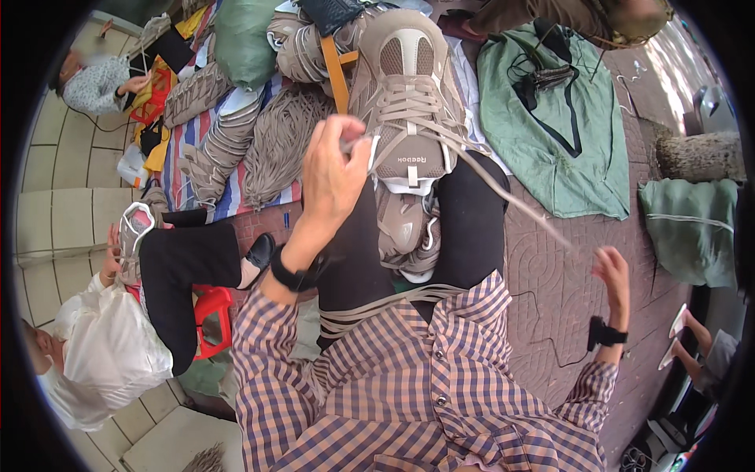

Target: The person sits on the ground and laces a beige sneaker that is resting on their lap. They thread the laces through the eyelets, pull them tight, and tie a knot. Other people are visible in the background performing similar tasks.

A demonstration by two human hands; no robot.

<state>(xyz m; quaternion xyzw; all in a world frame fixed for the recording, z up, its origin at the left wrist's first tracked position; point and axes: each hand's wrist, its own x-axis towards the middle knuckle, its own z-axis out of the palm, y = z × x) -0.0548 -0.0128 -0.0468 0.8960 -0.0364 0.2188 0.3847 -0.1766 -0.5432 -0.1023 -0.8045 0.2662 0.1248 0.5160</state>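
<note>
A beige-grey sneaker [409, 118] rests over my knees, toe pointing away and tongue toward me. Its flat beige shoelace [503, 193] crosses the eyelets, and one length runs out to the right. My left hand [334, 169] is closed in a pinch by the shoe's left collar; what lies between the fingertips is partly hidden. Out to the right, my right hand [613, 275] is raised near the lace's blurred far end. Whether its smeared fingers grip the lace is unclear. More beige laces [393, 303] lie across my lap. Other sneakers [405, 228] sit between my legs.
Stacked shoe uppers [224, 153] and a heap of laces [285, 141] lie on a striped sheet at the left. A co-worker [110, 346] holds a shoe beside a red stool [212, 318]. A green sack [550, 134] covers paving at the right, near a tree trunk [696, 157].
</note>
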